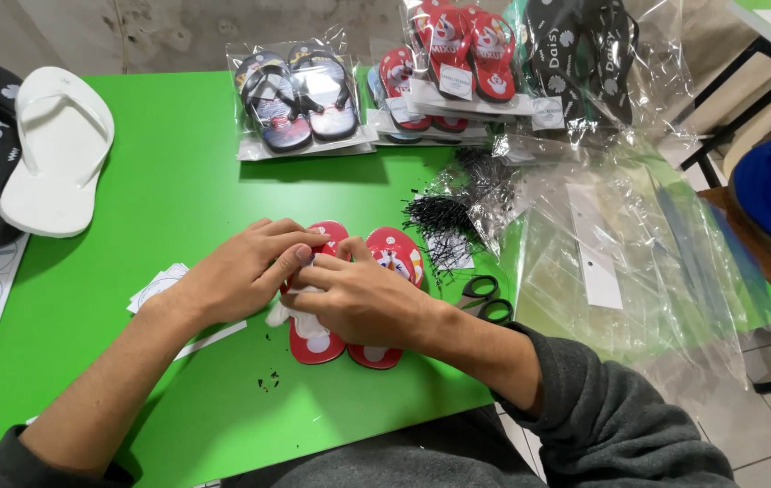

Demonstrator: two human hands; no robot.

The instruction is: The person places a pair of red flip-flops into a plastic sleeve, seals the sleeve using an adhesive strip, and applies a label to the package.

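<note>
bright, even, soft daylight fills the view. the green table (178, 181) shows faint shadows under the hands and beside the white sandal (56, 149) at its left edge. glare streaks the clear plastic bags (620, 244) on its right. edges bend slightly; focus is sharp throughout.

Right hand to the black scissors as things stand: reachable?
Probably yes. The scissors lie bare on the green table just beside the right hand, nothing between them. But that hand now rests on the red flip-flops with the left hand, so it must let go first.
</note>
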